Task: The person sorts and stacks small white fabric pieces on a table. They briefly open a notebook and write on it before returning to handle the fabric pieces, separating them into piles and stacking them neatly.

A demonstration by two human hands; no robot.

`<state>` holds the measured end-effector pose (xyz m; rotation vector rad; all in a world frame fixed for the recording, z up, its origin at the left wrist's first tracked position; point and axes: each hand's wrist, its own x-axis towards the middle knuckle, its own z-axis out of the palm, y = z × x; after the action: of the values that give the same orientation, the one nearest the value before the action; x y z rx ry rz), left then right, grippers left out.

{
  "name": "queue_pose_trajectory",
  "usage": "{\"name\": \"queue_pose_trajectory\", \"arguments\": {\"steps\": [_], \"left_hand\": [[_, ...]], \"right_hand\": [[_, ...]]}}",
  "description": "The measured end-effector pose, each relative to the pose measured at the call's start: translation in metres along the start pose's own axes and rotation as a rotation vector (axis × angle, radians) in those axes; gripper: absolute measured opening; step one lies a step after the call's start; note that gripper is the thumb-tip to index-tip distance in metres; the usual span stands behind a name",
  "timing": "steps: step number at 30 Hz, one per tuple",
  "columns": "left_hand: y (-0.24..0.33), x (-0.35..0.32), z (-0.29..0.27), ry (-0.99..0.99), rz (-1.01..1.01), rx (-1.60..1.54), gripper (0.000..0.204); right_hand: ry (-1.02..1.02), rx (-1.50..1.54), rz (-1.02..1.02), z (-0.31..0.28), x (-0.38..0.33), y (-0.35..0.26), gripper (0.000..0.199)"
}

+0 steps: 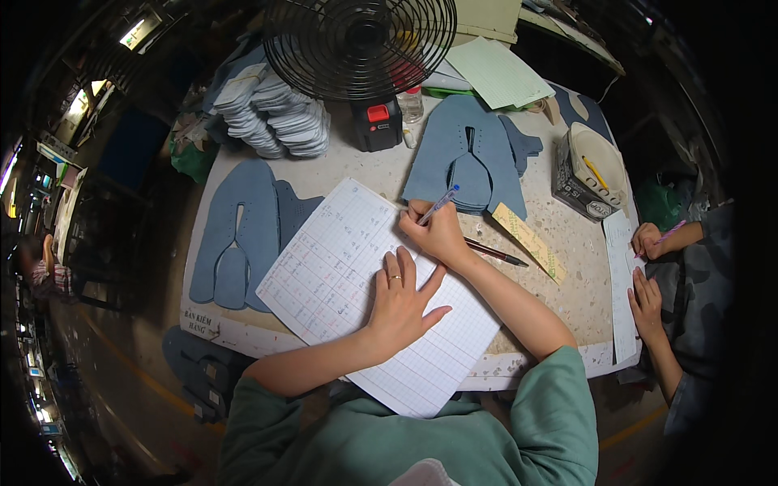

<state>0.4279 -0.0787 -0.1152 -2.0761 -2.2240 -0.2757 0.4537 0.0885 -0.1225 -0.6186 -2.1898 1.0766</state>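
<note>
An open notebook (324,279) with a ruled grid and rows of handwriting lies tilted on the table in front of me. My left hand (403,301) rests flat on its page, fingers spread, a ring on one finger. Near the notebook's upper right edge, my right hand (442,235) is closed around a clear ballpoint pen (440,204) with a blue end. The pen's tip is hidden behind the fingers. A dark pen (506,256) lies on the table beside my right forearm, partly covered by it.
Blue-grey cut shoe pieces (231,202) lie left; another stack (462,130) lies beyond the notebook. Bundled pale pieces (275,113) stand near a black fan (362,36). At right are a yellow paper strip (531,243), a box (577,182), and a co-worker's hands (646,304) over a paper sheet (621,324).
</note>
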Motion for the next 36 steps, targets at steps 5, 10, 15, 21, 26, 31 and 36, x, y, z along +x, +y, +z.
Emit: {"name": "queue_pose_trajectory", "arguments": {"steps": [5,10,15,21,26,31,36], "left_hand": [[-0.001,0.000,0.003,-0.005,0.004,-0.009,0.066],[-0.002,0.002,-0.005,0.040,0.027,0.027,0.065],[-0.039,0.022,-0.055,-0.067,-0.122,-0.375,0.050],[-0.101,-0.047,-0.114,0.535,-0.475,-0.885,0.026],[-0.108,-0.137,-0.090,0.237,-1.075,-1.043,0.038],[-0.077,-0.169,-0.049,0.228,-1.124,-1.219,0.041],[-0.078,-0.161,-0.039,0.399,-1.079,-1.315,0.032]], "right_hand": [[0.017,-0.004,-0.053,0.002,-0.002,0.004,0.029],[0.056,0.206,-0.039,-0.002,0.000,0.001,0.028],[0.146,0.150,-0.383,-0.014,0.004,-0.023,0.014],[0.163,0.107,-0.189,-0.073,0.000,-0.041,0.023],[0.243,-0.122,-0.081,-0.145,-0.021,-0.023,0.023],[0.052,-0.299,0.064,-0.191,-0.053,0.012,0.023],[-0.114,-0.479,0.205,-0.197,-0.078,0.021,0.029]]}}
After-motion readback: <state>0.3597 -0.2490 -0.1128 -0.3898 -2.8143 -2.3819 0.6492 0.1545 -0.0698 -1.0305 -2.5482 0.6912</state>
